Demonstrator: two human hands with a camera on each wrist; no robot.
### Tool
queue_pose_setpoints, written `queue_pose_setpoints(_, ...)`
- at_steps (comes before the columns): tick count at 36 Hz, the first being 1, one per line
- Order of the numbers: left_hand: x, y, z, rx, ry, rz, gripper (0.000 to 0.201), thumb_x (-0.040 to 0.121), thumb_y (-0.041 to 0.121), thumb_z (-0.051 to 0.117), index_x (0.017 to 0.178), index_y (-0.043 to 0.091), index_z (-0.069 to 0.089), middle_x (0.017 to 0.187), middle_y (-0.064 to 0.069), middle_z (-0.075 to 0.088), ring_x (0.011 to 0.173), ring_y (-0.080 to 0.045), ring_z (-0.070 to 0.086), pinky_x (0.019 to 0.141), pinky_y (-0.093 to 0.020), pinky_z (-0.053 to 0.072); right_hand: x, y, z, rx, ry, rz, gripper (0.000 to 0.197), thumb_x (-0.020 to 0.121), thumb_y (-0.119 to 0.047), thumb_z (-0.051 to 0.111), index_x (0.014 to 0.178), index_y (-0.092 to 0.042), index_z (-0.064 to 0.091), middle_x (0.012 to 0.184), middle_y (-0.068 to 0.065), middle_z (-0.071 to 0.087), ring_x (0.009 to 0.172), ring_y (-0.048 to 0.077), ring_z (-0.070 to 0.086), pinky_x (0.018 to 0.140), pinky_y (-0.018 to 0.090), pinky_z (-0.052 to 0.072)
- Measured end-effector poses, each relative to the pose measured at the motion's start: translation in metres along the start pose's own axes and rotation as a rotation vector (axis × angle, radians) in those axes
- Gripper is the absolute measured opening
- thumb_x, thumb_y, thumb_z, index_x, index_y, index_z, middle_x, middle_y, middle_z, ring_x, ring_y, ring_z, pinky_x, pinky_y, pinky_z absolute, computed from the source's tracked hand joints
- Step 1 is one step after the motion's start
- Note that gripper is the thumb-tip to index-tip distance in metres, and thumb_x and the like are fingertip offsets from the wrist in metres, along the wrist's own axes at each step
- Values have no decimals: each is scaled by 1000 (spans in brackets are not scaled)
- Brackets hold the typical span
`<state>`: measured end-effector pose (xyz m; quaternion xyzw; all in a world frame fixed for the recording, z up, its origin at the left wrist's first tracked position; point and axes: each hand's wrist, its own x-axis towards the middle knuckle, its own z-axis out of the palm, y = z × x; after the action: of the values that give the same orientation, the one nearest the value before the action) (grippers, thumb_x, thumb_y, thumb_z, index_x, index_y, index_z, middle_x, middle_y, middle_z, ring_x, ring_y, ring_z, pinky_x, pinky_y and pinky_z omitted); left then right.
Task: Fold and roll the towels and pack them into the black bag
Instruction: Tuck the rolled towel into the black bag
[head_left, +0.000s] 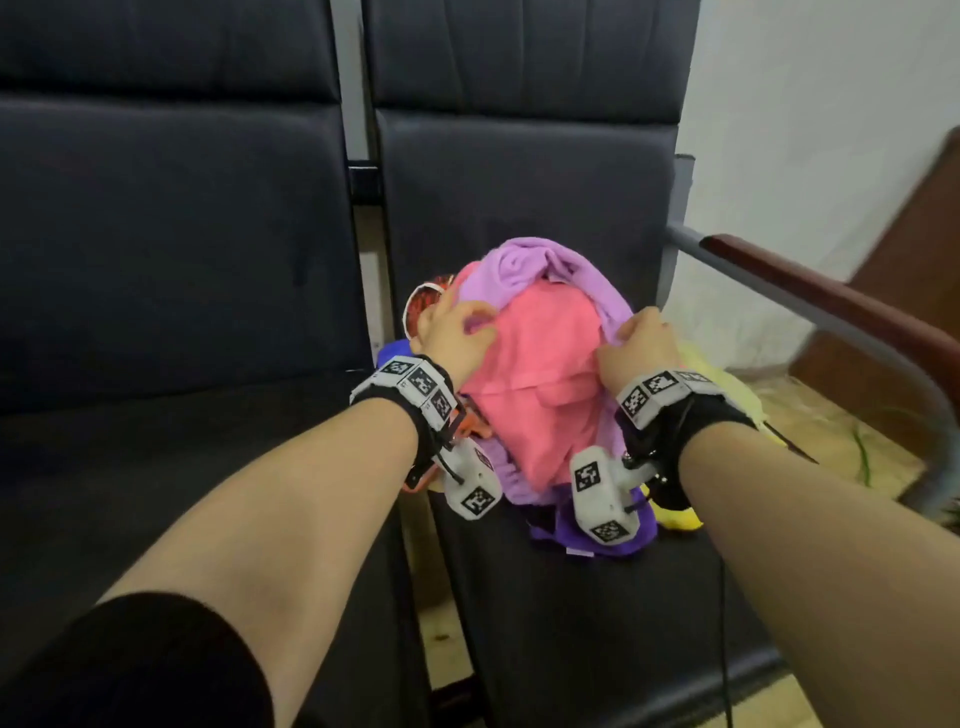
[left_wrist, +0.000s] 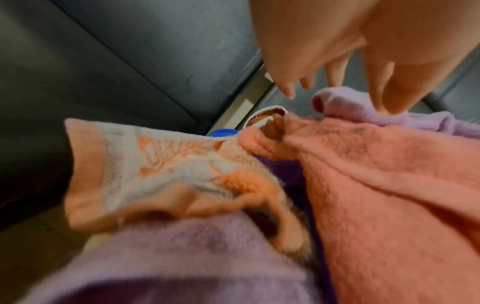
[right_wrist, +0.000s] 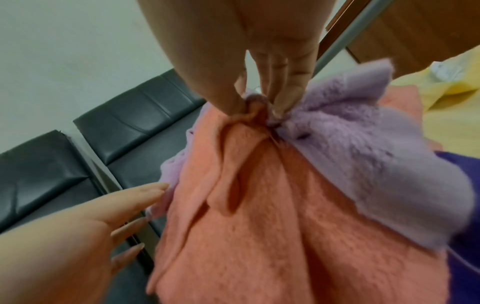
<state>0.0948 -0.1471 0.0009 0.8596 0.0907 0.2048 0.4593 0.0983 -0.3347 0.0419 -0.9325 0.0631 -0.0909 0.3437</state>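
Observation:
A heap of towels lies on the right chair seat (head_left: 519, 171). A pink towel (head_left: 540, 374) is on top, over a lilac towel (head_left: 540, 265), a dark purple towel (head_left: 587, 540) and a yellow towel (head_left: 727, 384). An orange-patterned towel (left_wrist: 182, 160) pokes out at the left. My right hand (head_left: 636, 332) pinches a gathered fold of the pink towel (right_wrist: 259, 185) between thumb and fingers (right_wrist: 285, 82), at the lilac towel's (right_wrist: 363, 144) edge. My left hand (head_left: 462, 330) hovers over the heap's left side with straight fingers (left_wrist: 335, 76), holding nothing. No black bag is in view.
A second dark seat (head_left: 182, 260) is to the left, beyond a narrow gap (head_left: 371, 244). A wood-topped metal armrest (head_left: 810, 291) runs along the right, with a white wall behind it. A round red-patterned object (head_left: 423, 304) sits at the heap's left edge.

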Motion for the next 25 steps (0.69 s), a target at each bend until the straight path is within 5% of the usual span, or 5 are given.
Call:
queue_pose_setpoints(4, -2, -5, 10, 16, -5, -83, 41, 85, 40, 56, 124, 31, 60, 135, 1, 54, 128, -23, 44, 112, -43, 29, 1, 2, 10, 72, 72, 0, 33, 89, 0, 48, 121, -1, 39, 112, 18, 49, 104, 27, 53, 90, 34, 38)
queue_pose_setpoints(12, -7, 22, -10, 37, 11, -39, 43, 95, 29, 41, 138, 28, 46, 152, 10, 32, 136, -25, 30, 116, -43, 18, -7, -10, -16, -1, 53, -92, 32, 96, -10, 43, 125, -1, 54, 135, 21, 44, 123, 35, 44, 97, 36, 36)
queue_pose_setpoints(18, -17, 60, -44, -182, 69, 170, 44, 87, -7, 39, 130, 1, 48, 140, -12, 37, 121, -13, 43, 92, -1, 25, -30, -41, -60, 13, 166, -186, 28, 95, -9, 38, 106, 4, 61, 117, 24, 55, 102, 40, 55, 97, 47, 41)
queue_pose_setpoints(22, -32, 97, -76, -322, 68, 201, 55, 86, -9, 34, 141, 0, 35, 149, -10, 23, 131, -17, 41, 112, -30, 32, -55, -68, -95, 26, 163, -218, 31, 99, -10, 37, 122, 2, 54, 129, 22, 49, 117, 36, 49, 93, 36, 37)
queue_pose_setpoints(25, -47, 125, -108, -335, 103, 209, 59, 88, -11, 33, 146, -1, 27, 154, -10, 15, 141, -21, 29, 117, -30, 22, -84, -96, -119, 46, 182, -283, 32, 101, -13, 36, 123, 2, 52, 131, 21, 49, 119, 36, 49, 94, 35, 36)
